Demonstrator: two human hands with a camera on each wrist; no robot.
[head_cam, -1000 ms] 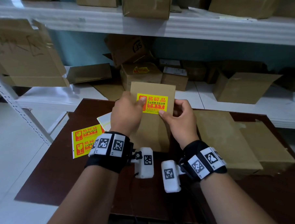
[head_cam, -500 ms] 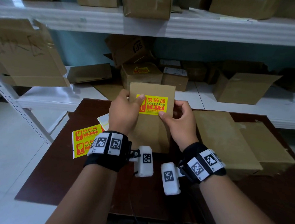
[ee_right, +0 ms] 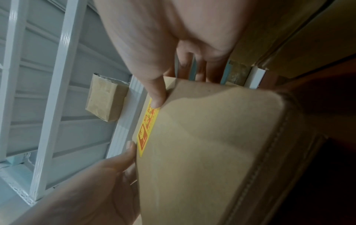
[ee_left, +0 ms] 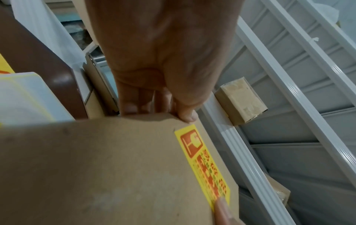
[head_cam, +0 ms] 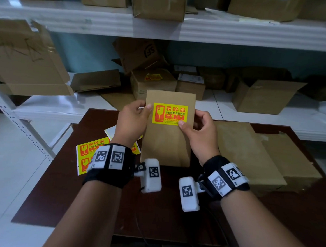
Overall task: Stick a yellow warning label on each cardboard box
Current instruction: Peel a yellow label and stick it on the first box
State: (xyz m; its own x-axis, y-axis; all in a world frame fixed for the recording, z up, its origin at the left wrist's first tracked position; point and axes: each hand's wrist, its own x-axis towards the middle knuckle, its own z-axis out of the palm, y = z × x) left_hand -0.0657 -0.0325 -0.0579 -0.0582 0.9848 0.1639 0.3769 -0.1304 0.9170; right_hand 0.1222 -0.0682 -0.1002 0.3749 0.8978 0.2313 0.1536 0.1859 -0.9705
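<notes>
A flat cardboard box [head_cam: 166, 142] stands tilted up on the brown table [head_cam: 66, 190], and both hands hold it. A yellow warning label [head_cam: 169, 114] with red print lies flat on its upper face. My left hand [head_cam: 134, 120] grips the box's left edge, thumb on the front beside the label [ee_left: 202, 159], fingers behind. My right hand [head_cam: 199, 130] grips the right edge, its thumb pressing the label's lower right corner [ee_right: 148, 121]. A sheet of spare yellow labels [head_cam: 86, 153] lies on the table to the left.
Two flat cardboard boxes [head_cam: 245, 151] lie on the table at the right. White shelving [head_cam: 237, 31] behind and above holds several more boxes, one [head_cam: 152, 81] bearing a yellow label. A white shelf post [head_cam: 22, 124] slants at the left.
My left thumb has slid left off the label's left end to the box edge. The right thumb stays on the label's lower right corner. The box has barely moved.
</notes>
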